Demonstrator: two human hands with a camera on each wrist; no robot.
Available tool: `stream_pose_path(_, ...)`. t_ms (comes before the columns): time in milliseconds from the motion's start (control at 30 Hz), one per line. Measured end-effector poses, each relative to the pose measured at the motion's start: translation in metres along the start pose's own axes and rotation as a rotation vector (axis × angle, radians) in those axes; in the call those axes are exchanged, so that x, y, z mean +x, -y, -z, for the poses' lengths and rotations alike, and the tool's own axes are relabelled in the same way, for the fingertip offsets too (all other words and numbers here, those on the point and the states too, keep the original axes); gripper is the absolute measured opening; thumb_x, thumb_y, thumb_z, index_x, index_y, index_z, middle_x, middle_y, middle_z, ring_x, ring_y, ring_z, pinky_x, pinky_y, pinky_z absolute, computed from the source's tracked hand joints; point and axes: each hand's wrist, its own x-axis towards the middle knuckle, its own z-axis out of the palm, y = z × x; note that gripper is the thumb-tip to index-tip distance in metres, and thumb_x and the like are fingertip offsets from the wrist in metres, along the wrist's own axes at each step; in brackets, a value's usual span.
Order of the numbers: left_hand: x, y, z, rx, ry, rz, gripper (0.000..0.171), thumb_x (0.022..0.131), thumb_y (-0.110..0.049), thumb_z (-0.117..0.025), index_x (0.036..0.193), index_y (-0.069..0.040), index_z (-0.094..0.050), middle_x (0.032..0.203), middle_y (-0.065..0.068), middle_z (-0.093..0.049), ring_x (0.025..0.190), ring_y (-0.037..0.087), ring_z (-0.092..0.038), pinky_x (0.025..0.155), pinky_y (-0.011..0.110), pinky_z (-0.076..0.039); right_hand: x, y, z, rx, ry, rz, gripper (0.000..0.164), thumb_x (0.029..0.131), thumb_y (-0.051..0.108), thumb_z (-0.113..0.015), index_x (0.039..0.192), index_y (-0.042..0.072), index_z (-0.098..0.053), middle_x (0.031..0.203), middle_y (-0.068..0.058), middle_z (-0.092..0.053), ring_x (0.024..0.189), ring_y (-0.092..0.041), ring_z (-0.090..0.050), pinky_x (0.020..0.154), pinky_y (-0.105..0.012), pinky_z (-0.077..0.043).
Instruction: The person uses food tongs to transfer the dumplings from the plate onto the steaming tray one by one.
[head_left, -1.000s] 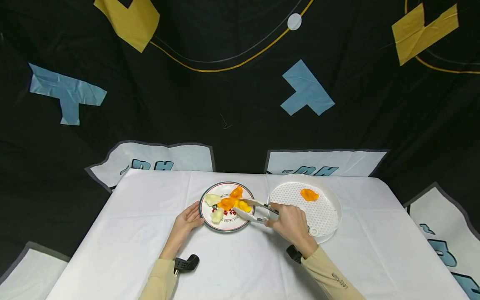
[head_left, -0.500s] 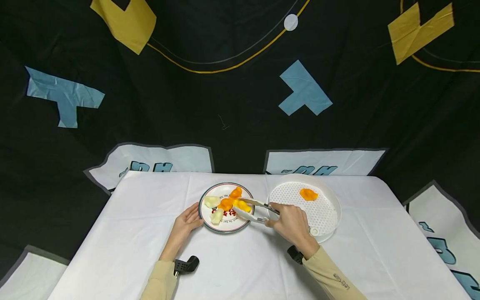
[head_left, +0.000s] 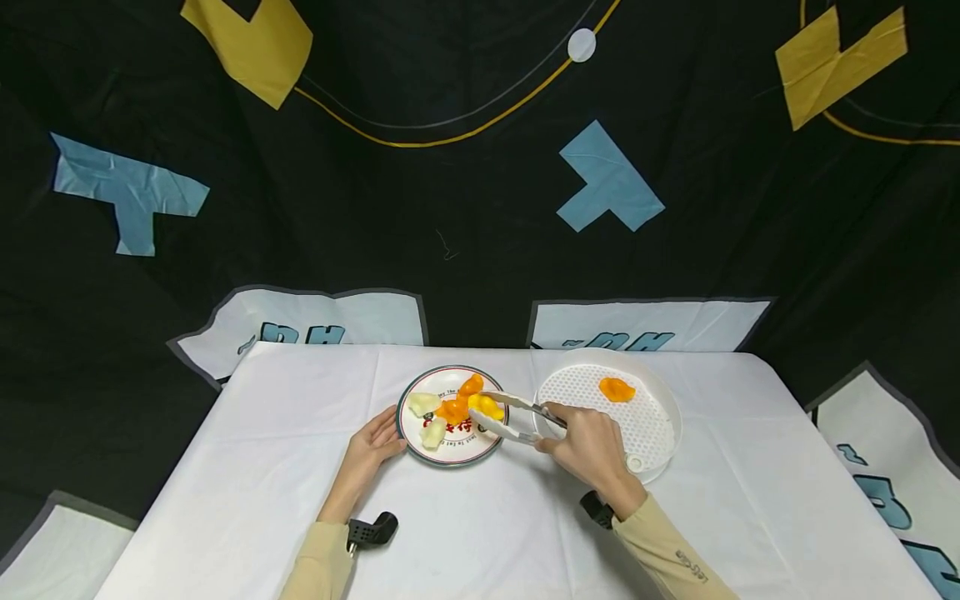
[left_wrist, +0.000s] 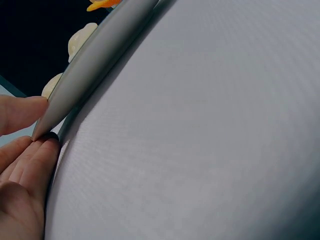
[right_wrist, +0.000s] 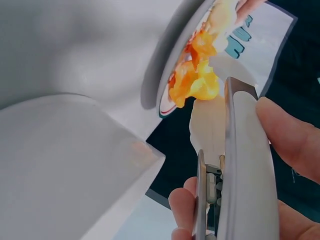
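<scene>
My left hand holds the left rim of a round, patterned plate between thumb and fingers. On that plate lie two orange dumpling-like pieces, two pale ones and a yellow one. A pair of tongs is in my right hand, thumb on one side and fingers on the other. The tong tips lie spread on either side of the yellow piece; whether they touch it I cannot tell. In the right wrist view the white tong handle partly hides the hand.
Right of the plate stands a round white steamer tray with a perforated base and a single orange piece in it. My right hand hovers over its left edge. A white cloth covers the table. Behind hangs a black curtain.
The right hand and tongs have shifted slightly right, and the tong arms stand a little wider, showing more of the yellow piece. The left hand stays at the plate.
</scene>
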Motion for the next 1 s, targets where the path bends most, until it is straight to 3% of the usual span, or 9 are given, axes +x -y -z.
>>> stream_pose_path(133,0.000,0.000,0.000,-0.017,0.010,-0.009,0.067,0.085,0.011,-0.057,0.145,0.009,-0.027,0.149,0.026,-0.030,0.135,0.033,-0.034,0.102,0.020,-0.040,0.001,-0.002,0.005,0.004,-0.017,0.014,0.046,0.062,0.026,-0.084,0.106,0.013,-0.075,0.057,0.003,-0.057,0.045,-0.011,-0.034,0.035,-0.026,-0.029)
stream_pose_path(233,0.000,-0.001,0.000,-0.021,0.013,-0.006,0.067,0.085,0.012,-0.056,0.146,0.009,-0.027,0.149,0.026,-0.029,0.136,0.032,-0.033,0.103,0.020,-0.039,0.003,-0.005,0.011,0.006,-0.037,0.024,0.047,0.062,0.025,-0.084,0.106,0.011,-0.075,0.060,0.001,-0.060,0.045,-0.009,-0.033,0.035,-0.025,-0.029)
stream_pose_path(367,0.000,-0.001,0.000,-0.019,0.011,0.001,0.067,0.086,0.011,-0.056,0.146,0.008,-0.027,0.149,0.025,-0.029,0.136,0.032,-0.034,0.102,0.019,-0.039,0.004,-0.012,0.021,0.003,-0.061,0.011,0.048,0.062,0.026,-0.086,0.106,0.010,-0.075,0.074,-0.007,-0.070,0.045,-0.010,-0.037,0.035,-0.026,-0.033)
stream_pose_path(567,-0.001,-0.001,0.001,-0.005,0.013,-0.013,0.067,0.086,0.011,-0.056,0.146,0.009,-0.026,0.149,0.027,-0.029,0.135,0.034,-0.033,0.101,0.018,-0.041,0.005,-0.026,0.037,-0.037,-0.103,-0.011,0.050,0.062,0.028,-0.087,0.106,0.007,-0.074,0.089,-0.014,-0.071,0.053,-0.023,-0.056,0.037,-0.033,-0.042)
stream_pose_path(633,0.000,0.000,0.001,-0.015,0.010,-0.012,0.067,0.085,0.012,-0.056,0.145,0.009,-0.026,0.149,0.026,-0.029,0.135,0.033,-0.034,0.101,0.018,-0.041,0.005,-0.032,0.042,-0.043,-0.111,-0.017,0.051,0.062,0.028,-0.087,0.106,0.006,-0.074,0.091,-0.016,-0.071,0.052,-0.024,-0.056,0.038,-0.035,-0.043)
stream_pose_path(800,0.001,0.000,0.001,-0.026,0.007,-0.014,0.067,0.084,0.013,-0.056,0.145,0.010,-0.027,0.148,0.027,-0.029,0.135,0.034,-0.034,0.101,0.019,-0.041,0.003,-0.047,0.050,-0.058,-0.110,-0.057,0.054,0.063,0.030,-0.087,0.109,0.005,-0.073,0.083,-0.017,-0.071,0.049,-0.018,-0.045,0.038,-0.035,-0.041)
stream_pose_path(1000,0.000,0.001,0.001,-0.022,0.008,-0.008,0.067,0.085,0.012,-0.056,0.145,0.010,-0.026,0.149,0.027,-0.029,0.135,0.034,-0.034,0.101,0.020,-0.041,-0.001,-0.064,0.054,-0.070,-0.076,-0.120,0.058,0.065,0.032,-0.085,0.113,0.002,-0.070,0.079,-0.019,-0.069,0.051,-0.019,-0.045,0.038,-0.034,-0.039)
